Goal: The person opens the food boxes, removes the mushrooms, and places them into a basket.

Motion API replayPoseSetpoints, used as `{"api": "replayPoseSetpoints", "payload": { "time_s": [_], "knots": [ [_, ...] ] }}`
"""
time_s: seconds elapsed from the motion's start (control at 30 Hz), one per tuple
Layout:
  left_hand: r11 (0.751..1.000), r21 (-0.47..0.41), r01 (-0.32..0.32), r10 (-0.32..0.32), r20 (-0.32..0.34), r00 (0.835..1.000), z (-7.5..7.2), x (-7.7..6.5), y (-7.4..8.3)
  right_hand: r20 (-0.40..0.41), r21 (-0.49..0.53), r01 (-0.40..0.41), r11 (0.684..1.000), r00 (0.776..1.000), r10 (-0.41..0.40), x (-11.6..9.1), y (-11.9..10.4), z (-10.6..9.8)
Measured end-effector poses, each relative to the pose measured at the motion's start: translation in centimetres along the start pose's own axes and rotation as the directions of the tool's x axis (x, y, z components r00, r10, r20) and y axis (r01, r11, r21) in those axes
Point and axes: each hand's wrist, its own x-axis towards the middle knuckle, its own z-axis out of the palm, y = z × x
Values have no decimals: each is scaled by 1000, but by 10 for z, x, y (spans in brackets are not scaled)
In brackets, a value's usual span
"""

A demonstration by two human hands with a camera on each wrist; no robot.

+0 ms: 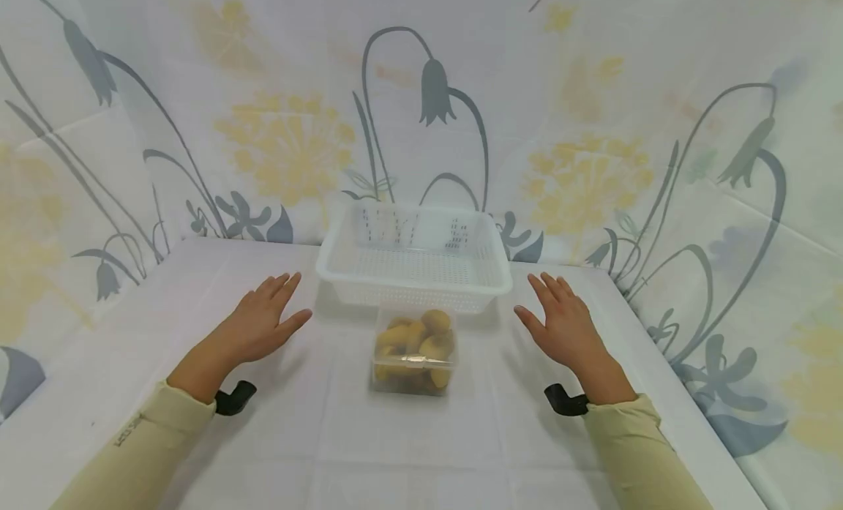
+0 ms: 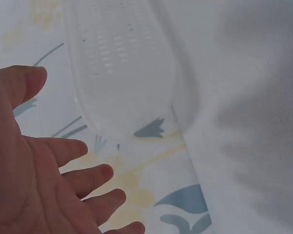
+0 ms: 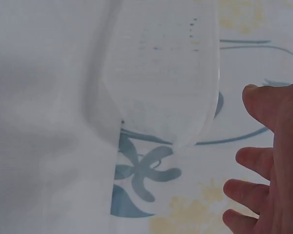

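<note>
A clear plastic box (image 1: 411, 364) stands near the middle of the table, filled with several rounded yellow-brown items (image 1: 435, 347) that look like small potatoes or fruit. Right behind it is a white perforated plastic basket (image 1: 415, 279), with nothing visible inside. My left hand (image 1: 260, 323) hovers to the left of both, fingers straight and thumb spread, holding nothing. On the other side my right hand (image 1: 566, 331) is held the same way, also touching nothing. Each wrist view shows one end of the basket (image 2: 132, 97) (image 3: 161, 92) beyond the spread fingers.
A white cloth covers the table (image 1: 408, 451). Behind and at both sides hangs a flower-patterned curtain (image 1: 421, 159), close behind the basket. Black curved pieces (image 1: 235, 398) (image 1: 565, 400) stick out from both wrists near the sleeve cuffs.
</note>
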Motion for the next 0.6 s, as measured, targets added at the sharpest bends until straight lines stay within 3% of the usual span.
{"api": "replayPoseSetpoints", "payload": {
  "time_s": [0.33, 0.6],
  "knots": [
    [981, -191, -15, 34, 93, 995, 7, -1, 4, -22, 10, 76, 997, 997, -76, 1, -16, -3],
    [970, -240, -37, 66, 114, 991, 13, 3, 15, -26, 29, 117, 993, 993, -116, 0, -34, -2]
  ]
}}
